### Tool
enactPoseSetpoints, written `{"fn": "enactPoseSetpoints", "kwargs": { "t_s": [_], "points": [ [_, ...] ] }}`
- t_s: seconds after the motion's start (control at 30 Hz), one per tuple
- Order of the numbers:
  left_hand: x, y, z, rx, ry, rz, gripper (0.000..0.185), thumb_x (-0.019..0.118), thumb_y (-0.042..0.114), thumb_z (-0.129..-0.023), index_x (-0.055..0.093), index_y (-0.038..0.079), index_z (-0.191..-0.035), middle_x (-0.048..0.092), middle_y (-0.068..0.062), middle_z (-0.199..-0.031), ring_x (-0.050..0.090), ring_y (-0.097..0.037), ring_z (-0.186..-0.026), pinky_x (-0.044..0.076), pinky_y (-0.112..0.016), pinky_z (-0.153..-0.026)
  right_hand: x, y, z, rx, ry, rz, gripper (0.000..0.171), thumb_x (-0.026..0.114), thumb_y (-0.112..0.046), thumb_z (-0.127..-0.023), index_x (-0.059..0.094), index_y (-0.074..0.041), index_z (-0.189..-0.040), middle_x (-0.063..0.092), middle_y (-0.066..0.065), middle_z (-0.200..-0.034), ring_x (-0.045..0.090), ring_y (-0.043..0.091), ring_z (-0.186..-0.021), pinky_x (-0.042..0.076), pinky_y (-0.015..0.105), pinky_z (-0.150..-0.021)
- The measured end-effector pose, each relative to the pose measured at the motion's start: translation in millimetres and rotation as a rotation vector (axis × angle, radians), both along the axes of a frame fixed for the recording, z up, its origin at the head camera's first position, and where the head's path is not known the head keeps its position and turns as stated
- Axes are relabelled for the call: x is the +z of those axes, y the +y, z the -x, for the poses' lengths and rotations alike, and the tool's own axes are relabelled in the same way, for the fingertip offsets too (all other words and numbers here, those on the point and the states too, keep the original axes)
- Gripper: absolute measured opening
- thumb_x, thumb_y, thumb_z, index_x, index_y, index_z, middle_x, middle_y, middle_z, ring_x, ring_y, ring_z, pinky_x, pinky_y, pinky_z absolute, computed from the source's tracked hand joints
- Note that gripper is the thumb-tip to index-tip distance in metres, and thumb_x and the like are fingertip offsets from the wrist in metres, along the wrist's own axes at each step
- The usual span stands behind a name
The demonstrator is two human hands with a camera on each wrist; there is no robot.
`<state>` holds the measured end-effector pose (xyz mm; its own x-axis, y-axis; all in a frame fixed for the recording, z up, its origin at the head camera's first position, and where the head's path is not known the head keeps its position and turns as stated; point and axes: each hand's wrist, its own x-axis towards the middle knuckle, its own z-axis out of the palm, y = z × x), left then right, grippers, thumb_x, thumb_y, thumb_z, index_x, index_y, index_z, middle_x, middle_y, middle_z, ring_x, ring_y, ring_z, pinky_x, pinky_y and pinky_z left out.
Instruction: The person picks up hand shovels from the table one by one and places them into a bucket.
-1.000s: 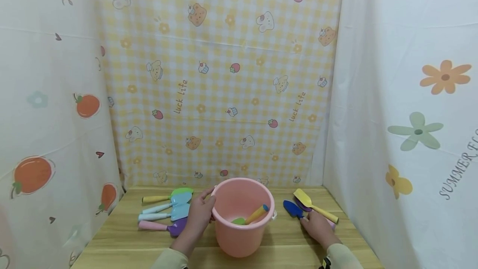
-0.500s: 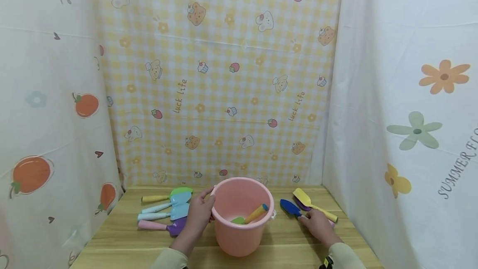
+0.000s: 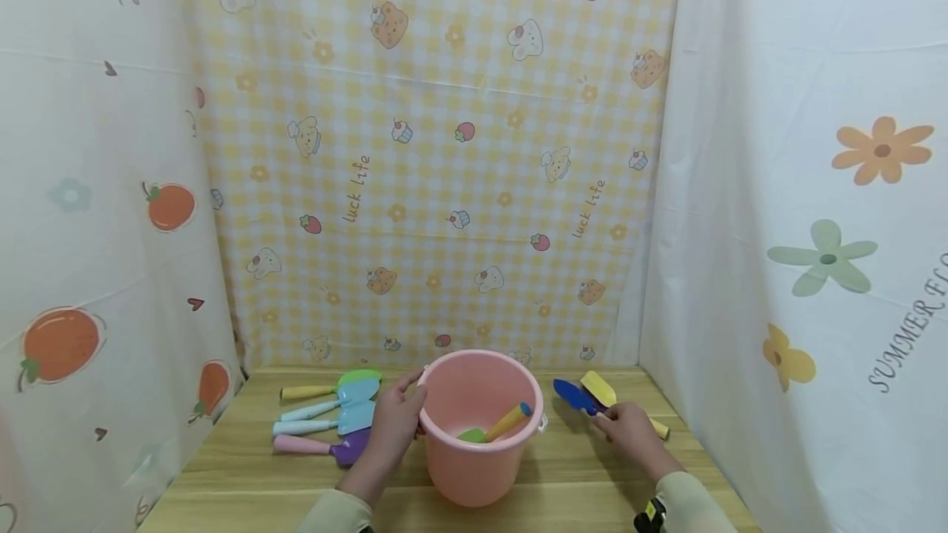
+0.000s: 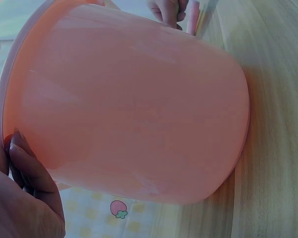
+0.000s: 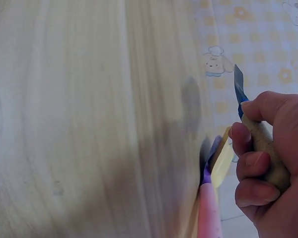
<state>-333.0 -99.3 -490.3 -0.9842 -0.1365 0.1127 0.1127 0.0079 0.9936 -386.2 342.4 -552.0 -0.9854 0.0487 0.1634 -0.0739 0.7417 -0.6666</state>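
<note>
A makeshift play booth: cartoon-print cloth walls [image 3: 444,146] around a wooden table [image 3: 563,475] of toy shovels [image 3: 329,414].

Smooth glossy plastic bucket [image 3: 477,434], matt wood-grain table [image 3: 578,484], printed cloth backdrop [image 3: 444,146]

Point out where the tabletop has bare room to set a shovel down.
Bare wood lies in front of the pink bucket along the near table edge. Crowded: left shovel row, and beside the right hand holding the blue shovel.
</note>
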Motion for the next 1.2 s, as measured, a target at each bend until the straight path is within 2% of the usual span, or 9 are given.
{"fn": "enactPoseSetpoints", "kwargs": {
  "t_s": [0.53, 0.77, 1.2],
  "points": [
    [0.1, -0.1, 0.1, -0.004, -0.005, -0.008, 0.047, 0.063, 0.02, -0.11, 0.063, 0.006, -0.155, 0.058, -0.003, -0.058, 0.058, -0.016, -0.05, 0.049, -0.028, -0.05, 21.9, -9.4, -3.5, 0.017, -0.004, 0.017, 0.027, 0.074, -0.021, -0.101, 0.072, -0.001, -0.082, 0.065, 0.001, -0.072, 0.05, 0.018, -0.062, 0.04, 0.031, -0.055],
    [0.0, -0.3, 0.3, -0.004, -0.001, -0.003, 0.047, 0.063, 0.02, -0.11, 0.063, 0.006, -0.155, 0.058, -0.003, -0.058, 0.057, -0.016, -0.05, 0.049, -0.028, -0.049, 28.4, -12.0, -3.0, 0.03, 0.002, 0.013, 0.028, 0.073, -0.02, -0.103, 0.07, -0.009, -0.077, 0.065, 0.001, -0.072, 0.048, 0.017, -0.061, 0.039, 0.03, -0.055],
    [-1.0, -0.9, 0.6, -0.011, 0.005, -0.004, 0.048, 0.063, 0.021, -0.11, 0.063, 0.005, -0.155, 0.06, -0.004, -0.06, 0.058, -0.016, -0.051, 0.049, -0.028, -0.049, 44.5, -19.7, -6.4, 0.047, 0.015, 0.031, 0.025, 0.074, -0.022, -0.104, 0.072, -0.01, -0.082, 0.067, 0.0, -0.075, 0.051, 0.018, -0.064, 0.041, 0.031, -0.057]
  ]
}}
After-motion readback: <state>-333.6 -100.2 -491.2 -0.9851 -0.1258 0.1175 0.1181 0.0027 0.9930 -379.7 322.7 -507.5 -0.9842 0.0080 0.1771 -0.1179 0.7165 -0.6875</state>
